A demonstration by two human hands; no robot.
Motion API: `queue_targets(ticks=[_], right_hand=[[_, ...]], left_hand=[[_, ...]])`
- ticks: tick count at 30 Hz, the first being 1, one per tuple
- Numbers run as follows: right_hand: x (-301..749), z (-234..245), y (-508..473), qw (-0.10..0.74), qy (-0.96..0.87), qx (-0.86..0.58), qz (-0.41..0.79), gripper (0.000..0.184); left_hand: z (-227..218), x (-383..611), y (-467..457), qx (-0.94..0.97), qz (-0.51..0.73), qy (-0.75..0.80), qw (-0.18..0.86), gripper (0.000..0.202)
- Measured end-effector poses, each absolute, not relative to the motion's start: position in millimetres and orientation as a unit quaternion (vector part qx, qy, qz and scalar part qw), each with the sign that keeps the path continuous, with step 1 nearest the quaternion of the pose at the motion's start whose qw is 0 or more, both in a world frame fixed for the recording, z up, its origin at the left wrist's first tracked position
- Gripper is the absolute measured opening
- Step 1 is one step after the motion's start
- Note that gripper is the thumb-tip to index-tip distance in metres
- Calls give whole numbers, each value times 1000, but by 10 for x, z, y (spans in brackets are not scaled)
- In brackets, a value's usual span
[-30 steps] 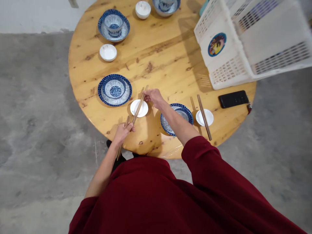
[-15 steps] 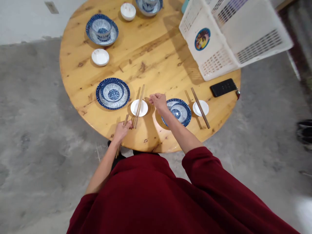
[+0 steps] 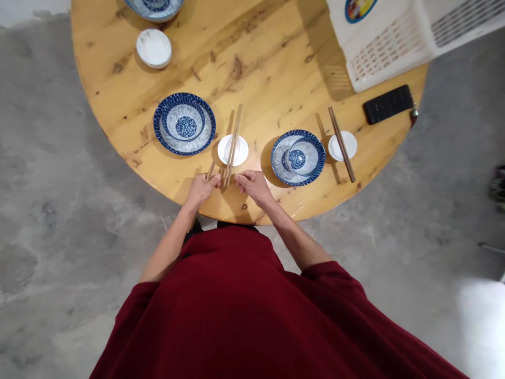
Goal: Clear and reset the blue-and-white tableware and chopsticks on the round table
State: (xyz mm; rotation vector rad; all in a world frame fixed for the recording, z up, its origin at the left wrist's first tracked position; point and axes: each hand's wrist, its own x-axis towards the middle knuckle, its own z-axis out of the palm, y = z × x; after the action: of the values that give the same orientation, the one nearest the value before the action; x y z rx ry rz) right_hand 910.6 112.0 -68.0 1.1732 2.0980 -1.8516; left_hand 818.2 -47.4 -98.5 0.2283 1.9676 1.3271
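Note:
My left hand (image 3: 202, 190) is closed around a bundle of wooden chopsticks (image 3: 211, 169), whose other ends point down past the table edge. Just to the right, another pair of chopsticks (image 3: 235, 129) rests across a small white dish (image 3: 222, 149). My right hand (image 3: 253, 185) hovers beside the lower ends of that pair, fingers loosely bent and apart from the sticks, with nothing seen in them. A blue-patterned plate with a bowl (image 3: 310, 158) sits beyond my right hand. Left of the dish stands another plate (image 3: 209, 139) bearing a patterned bowl (image 3: 185, 116).
More chopsticks (image 3: 340, 139) lie over a second white dish (image 3: 350, 145) at right. A black phone (image 3: 389, 104) is near the table's right edge, below a white plastic basket (image 3: 389, 52). A white bowl (image 3: 153, 48) and a blue-patterned bowl (image 3: 169, 10) stand farther back.
My right hand has come down toward my body, from above the dish to beside the chopsticks' lower ends. My left hand keeps its chopsticks. The view has tilted down and closer.

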Motion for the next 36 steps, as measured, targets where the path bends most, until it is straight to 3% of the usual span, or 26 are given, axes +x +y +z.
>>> queue_targets(ticks=[13, 36], right_hand=[[8999, -797, 1004, 50, 692, 355, -627, 31], [8951, -754, 1010, 41, 656, 361, -662, 15]], left_hand=[[-944, 8069, -356, 147, 489, 761, 401, 36], [-1013, 8069, -269, 145, 482, 775, 382, 29]])
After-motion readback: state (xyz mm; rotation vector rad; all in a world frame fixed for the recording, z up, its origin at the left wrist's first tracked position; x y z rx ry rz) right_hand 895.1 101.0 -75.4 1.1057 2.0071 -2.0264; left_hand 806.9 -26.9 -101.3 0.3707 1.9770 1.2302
